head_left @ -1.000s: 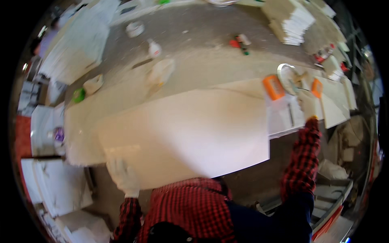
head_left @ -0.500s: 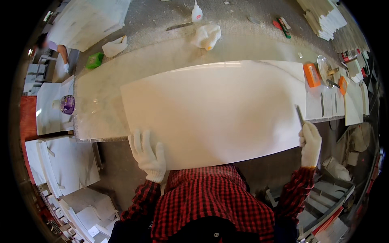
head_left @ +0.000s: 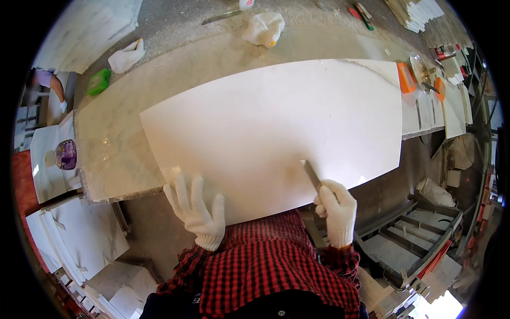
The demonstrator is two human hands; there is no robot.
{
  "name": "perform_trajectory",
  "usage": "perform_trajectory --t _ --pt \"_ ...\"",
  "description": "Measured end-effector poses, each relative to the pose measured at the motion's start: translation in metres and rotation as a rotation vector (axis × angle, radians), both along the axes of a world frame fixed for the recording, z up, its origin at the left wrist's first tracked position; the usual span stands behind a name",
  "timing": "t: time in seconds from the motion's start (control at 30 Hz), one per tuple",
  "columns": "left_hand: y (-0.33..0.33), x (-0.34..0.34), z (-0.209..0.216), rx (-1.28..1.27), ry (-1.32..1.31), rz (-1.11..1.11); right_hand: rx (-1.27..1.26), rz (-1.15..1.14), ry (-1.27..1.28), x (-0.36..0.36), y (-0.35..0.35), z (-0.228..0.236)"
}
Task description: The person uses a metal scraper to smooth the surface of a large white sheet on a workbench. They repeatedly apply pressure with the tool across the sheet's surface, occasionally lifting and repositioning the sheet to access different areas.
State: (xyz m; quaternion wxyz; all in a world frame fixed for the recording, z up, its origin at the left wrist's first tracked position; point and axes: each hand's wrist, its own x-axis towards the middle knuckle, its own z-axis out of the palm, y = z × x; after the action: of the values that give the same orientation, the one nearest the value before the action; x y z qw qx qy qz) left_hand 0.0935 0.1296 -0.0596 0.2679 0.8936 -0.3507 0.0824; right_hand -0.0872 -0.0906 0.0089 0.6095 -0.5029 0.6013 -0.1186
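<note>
A large glossy white stone slab with a grey vein at its far right corner lies in front of me, its near edge close to my checked shirt. My left hand, in a white knit glove, rests on the slab's near left corner with the fingers spread. In the same kind of glove, my right hand is closed around a narrow flat metal blade. The blade points up and left over the middle of the slab's near half. Whether its tip touches the surface I cannot tell.
A pale stone worktop lies under the slab. Beyond it are a crumpled white cloth, a white glove and a green box. Orange boxes sit right. A purple-labelled bottle stands left. Another person's arm shows far left.
My right hand has moved left with the blade, from the slab's right edge to its middle. My left hand stays at the near left corner. The whole view has shifted slightly.
</note>
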Motion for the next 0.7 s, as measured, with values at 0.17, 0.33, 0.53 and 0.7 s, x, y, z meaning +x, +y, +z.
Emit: perform_trajectory --t 0.17,0.33,0.53,0.7 --pt "0.002 0.0 0.001 0.01 0.022 -0.018 0.048 0.074 -0.032 0.024 0.022 -0.003" --pt "0.004 0.002 -0.002 0.029 -0.019 -0.046 0.049 0.114 -0.088 0.039 0.041 -0.006" --pt "0.007 0.002 -0.003 0.035 -0.034 -0.083 0.092 0.132 -0.117 0.045 0.052 -0.011" --pt "0.011 0.003 -0.006 0.051 -0.043 -0.118 0.081 0.122 -0.12 0.047 0.054 -0.011"
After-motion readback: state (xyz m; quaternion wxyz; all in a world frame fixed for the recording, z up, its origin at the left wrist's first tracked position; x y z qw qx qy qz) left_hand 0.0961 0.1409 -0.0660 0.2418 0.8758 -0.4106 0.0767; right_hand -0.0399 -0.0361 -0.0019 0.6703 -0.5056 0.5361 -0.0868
